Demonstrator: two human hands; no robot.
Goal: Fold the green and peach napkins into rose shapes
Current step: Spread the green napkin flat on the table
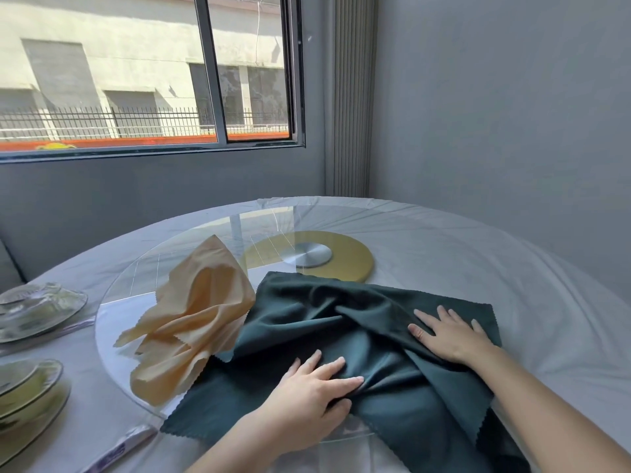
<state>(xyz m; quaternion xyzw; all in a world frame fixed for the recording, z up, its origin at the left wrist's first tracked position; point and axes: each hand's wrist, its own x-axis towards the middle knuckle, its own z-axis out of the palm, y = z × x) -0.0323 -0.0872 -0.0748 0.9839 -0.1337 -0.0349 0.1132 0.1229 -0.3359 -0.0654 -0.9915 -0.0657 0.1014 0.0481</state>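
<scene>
1. the green napkin (341, 322) is cut off by the bottom edge at 5 o'clock. parts of it are covered by the left hand (314, 387) and the right hand (450, 336), and more is buried in its own folds.
2. the left forearm (239, 438) is cut off at 6 o'clock and the right forearm (546, 404) at 5 o'clock.
3. the inner layers of the peach napkin (198, 308) are hidden by its crumpled outer folds.
4. the near rim of the glass turntable (143, 278) is covered by the green napkin at 6 o'clock.
5. the near edge of the yellow disc (355, 257) is hidden behind the green napkin.
6. the stacked plates (37, 312) at 9 o'clock and the lower stack (30, 387) at 8 o'clock are cut off by the left edge. their number cannot be told.
7. the print on the wrapped packet (116, 450) at 7 o'clock is too blurred to be read.
</scene>
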